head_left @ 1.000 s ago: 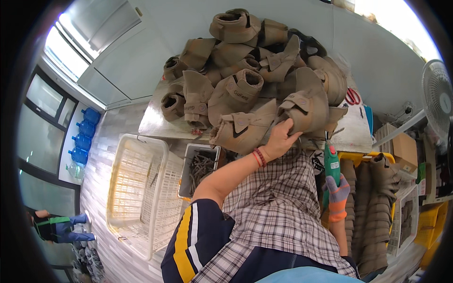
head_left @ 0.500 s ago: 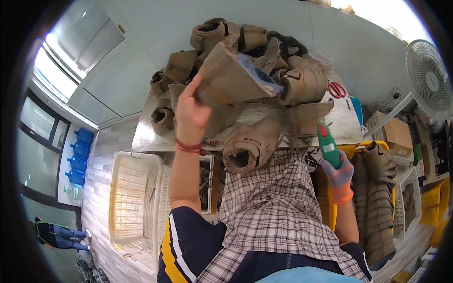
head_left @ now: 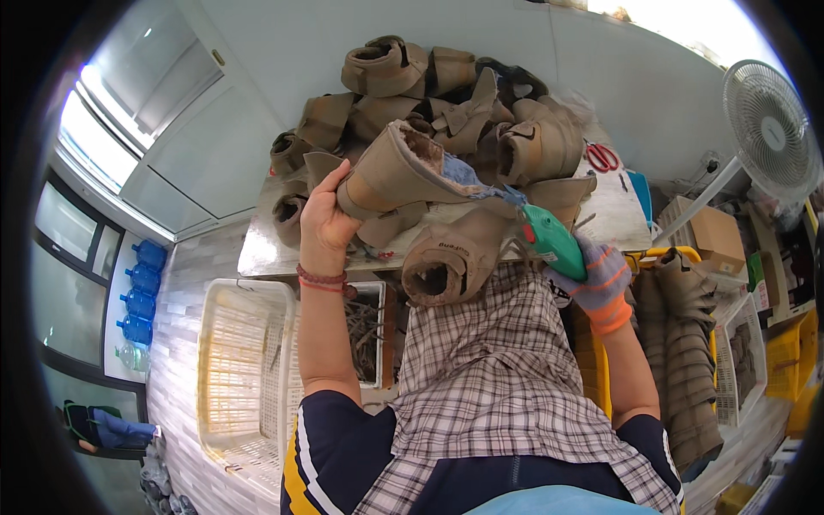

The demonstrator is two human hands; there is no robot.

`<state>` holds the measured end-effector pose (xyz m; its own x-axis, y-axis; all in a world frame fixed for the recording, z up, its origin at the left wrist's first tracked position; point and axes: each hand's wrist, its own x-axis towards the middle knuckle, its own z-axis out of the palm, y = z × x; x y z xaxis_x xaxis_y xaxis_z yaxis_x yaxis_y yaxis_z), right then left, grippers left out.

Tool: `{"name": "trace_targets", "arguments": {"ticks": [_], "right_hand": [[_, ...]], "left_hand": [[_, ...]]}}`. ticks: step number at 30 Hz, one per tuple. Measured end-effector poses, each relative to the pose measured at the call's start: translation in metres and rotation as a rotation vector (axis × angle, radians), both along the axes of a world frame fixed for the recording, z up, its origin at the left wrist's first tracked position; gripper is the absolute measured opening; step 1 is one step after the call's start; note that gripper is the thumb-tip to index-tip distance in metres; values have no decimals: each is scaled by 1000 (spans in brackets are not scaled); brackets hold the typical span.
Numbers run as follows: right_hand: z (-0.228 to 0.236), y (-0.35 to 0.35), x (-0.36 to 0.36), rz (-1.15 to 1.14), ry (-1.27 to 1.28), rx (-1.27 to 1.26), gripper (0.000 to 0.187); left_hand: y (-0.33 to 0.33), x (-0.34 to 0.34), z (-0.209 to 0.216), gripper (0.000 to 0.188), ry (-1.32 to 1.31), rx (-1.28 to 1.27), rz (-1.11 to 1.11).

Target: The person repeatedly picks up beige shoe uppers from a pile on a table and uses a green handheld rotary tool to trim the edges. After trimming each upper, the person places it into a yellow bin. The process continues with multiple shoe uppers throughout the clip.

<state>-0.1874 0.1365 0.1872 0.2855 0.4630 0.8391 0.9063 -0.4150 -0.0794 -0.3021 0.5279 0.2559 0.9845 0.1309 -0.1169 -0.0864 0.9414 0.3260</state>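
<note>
Pale wall (head_left: 292, 51) behind, loaded surface (head_left: 631, 227) before it.
Over it, inside the near edge, the brown boot piece (head_left: 386, 172) is gripped in my left hand (head_left: 329, 215), long axis pointing rightward toward the green tool (head_left: 554, 240) clasped in my gloved right hand (head_left: 598, 279); I can't tell whether they touch.

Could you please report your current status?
Left hand gripping brown piece. Gloved right hand holding green tool by the piece's blue edge. Second brown boot close below.

Pale worktable (head_left: 620, 225) | brown boot-shaped pieces (head_left: 468, 124) pile high across it toward the far edge | red-handled scissors (head_left: 602, 157) lie near the right edge
</note>
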Motion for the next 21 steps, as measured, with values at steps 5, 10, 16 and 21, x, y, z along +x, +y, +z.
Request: {"name": "trace_targets", "arguments": {"ticks": [5,10,16,21], "right_hand": [[-10,-13,-1,-17,91,-24,68],[-11,-12,-1,55,87,4,67],[-5,-8,-2,114,104,-4,67],[-9,-19,2,-2,123,-23,67]], "left_hand": [[-6,5,-6,30,32,-2,25],[-9,11,-9,31,28,-23,-6],[-11,17,-17,30,72,-13,-27],[-11,17,-21,32,112,-44,48]]}}
